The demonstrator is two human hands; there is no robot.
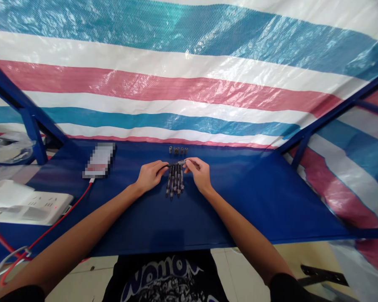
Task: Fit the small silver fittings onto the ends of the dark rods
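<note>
Black printed shirt (165, 277) marks the bottom edge of the view; beyond it lies a blue tabletop (239, 201). Left hand (150, 176) and right hand (199, 174) pinch one black pen (176, 164) level between them, just above a fanned row of pens (175, 182) mid-table, apparently spaced for separate picking. Small caps (178, 151) stand lined up near the far edge, away from a phone (99, 160) toward the left.

**Phone and power strip on the blue tabletop**

A phone (99, 160), its screen blurred, lies near the far left edge of the blue tabletop (255, 201). A red cable (67, 214) runs from it past a white power strip (48, 205) at the left edge. A blue, white and red striped tarp (189, 79) hangs beyond, along blue metal struts (15, 90).
</note>
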